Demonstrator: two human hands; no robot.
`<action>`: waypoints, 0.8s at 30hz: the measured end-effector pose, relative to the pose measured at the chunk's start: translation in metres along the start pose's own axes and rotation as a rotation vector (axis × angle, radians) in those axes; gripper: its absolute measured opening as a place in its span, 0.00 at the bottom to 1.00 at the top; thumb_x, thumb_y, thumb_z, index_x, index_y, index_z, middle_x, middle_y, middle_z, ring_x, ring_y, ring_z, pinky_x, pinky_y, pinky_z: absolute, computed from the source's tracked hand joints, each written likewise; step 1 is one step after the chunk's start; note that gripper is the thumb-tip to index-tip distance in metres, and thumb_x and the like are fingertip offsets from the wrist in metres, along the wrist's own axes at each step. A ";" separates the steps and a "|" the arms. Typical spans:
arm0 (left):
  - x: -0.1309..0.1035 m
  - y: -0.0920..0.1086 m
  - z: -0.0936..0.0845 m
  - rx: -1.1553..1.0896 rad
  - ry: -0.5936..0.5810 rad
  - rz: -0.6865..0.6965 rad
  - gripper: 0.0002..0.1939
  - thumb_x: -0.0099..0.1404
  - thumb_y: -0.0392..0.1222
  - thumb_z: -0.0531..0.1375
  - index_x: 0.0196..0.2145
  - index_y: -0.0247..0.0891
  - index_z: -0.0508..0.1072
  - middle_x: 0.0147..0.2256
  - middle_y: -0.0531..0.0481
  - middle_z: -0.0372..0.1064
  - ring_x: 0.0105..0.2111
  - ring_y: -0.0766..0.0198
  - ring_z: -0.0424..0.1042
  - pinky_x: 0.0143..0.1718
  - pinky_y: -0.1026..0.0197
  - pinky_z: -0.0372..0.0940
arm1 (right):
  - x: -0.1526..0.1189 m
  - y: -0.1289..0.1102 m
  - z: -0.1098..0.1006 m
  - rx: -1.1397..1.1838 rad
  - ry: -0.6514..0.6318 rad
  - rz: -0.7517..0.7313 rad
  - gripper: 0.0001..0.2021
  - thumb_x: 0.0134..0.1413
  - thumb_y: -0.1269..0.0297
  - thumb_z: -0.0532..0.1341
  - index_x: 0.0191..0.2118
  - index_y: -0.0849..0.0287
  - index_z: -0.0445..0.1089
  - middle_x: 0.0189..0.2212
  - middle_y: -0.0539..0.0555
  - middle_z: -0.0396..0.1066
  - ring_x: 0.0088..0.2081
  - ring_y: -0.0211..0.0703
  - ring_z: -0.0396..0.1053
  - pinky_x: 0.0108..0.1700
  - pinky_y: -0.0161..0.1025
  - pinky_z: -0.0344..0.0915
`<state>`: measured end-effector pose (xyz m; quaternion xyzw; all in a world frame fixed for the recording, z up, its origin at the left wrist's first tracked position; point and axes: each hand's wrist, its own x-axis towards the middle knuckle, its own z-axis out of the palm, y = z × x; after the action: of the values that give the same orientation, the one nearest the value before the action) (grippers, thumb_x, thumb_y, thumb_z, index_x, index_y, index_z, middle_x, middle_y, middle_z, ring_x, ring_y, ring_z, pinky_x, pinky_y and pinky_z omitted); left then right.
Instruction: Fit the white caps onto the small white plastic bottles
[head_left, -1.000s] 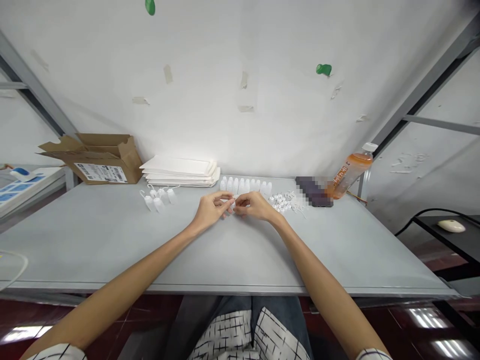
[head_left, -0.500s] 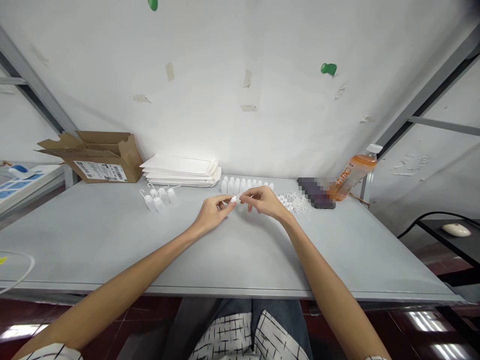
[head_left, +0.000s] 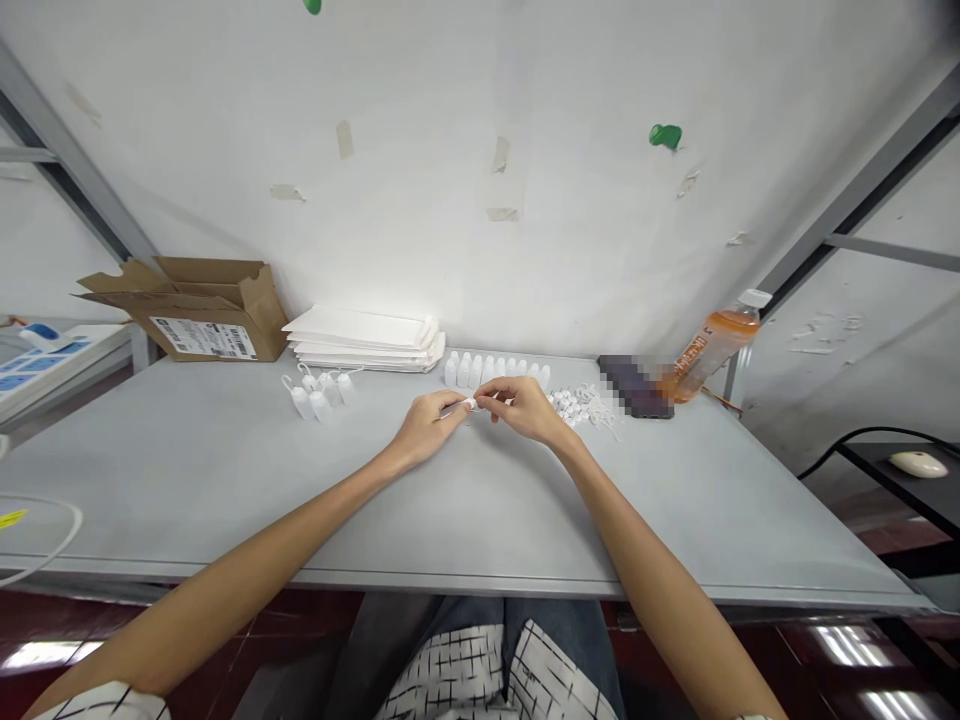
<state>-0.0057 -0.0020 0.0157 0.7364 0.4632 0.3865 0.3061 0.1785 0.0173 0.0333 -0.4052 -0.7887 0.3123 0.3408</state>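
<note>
Near the middle of the grey table, my left hand (head_left: 429, 426) pinches a small white bottle (head_left: 470, 404), mostly hidden by the fingers. My right hand (head_left: 519, 405) is closed at the bottle's right end, its fingertips pressed together; whatever they grip is too small to make out. Behind the hands stands a row of several white bottles (head_left: 477, 371). To the right of my right hand lies a pile of small white parts with thin loops (head_left: 577, 405). Several white bottles with looped strings (head_left: 320, 404) stand to the left.
On the table (head_left: 480, 520), an open cardboard box (head_left: 202, 315) and a stack of white envelopes (head_left: 360, 340) sit at the back left. A dark phone (head_left: 634, 387) and a leaning orange drink bottle (head_left: 709, 355) are at the back right. A white cable (head_left: 71, 530) curves at the left edge.
My right hand has moved slightly left and its fingertips have come closer to the small bottle in my left hand. The view has shifted a little.
</note>
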 end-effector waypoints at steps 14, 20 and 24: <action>0.006 -0.002 0.004 -0.508 -0.056 -0.305 0.17 0.60 0.47 0.56 0.19 0.35 0.64 0.20 0.53 0.56 0.17 0.71 0.55 0.16 0.66 0.50 | -0.001 0.005 0.015 -0.580 0.174 -0.192 0.12 0.58 0.74 0.53 0.34 0.59 0.74 0.29 0.53 0.72 0.30 0.39 0.64 0.28 0.35 0.49; 0.006 0.002 0.001 -0.621 -0.043 -0.335 0.14 0.59 0.48 0.58 0.25 0.33 0.70 0.22 0.54 0.57 0.17 0.71 0.57 0.16 0.66 0.52 | 0.001 0.004 0.016 -0.607 0.249 -0.212 0.12 0.62 0.70 0.52 0.35 0.58 0.72 0.30 0.54 0.72 0.32 0.40 0.65 0.28 0.36 0.49; 0.006 0.000 0.000 -0.673 -0.051 -0.352 0.14 0.60 0.49 0.59 0.28 0.32 0.72 0.21 0.56 0.55 0.17 0.71 0.57 0.16 0.66 0.53 | 0.000 0.000 0.018 -0.612 0.280 -0.194 0.12 0.63 0.69 0.51 0.36 0.58 0.72 0.34 0.54 0.73 0.33 0.39 0.66 0.27 0.36 0.48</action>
<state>-0.0040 0.0032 0.0172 0.5133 0.4218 0.4401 0.6041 0.1641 0.0136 0.0232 -0.4509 -0.8262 -0.0311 0.3365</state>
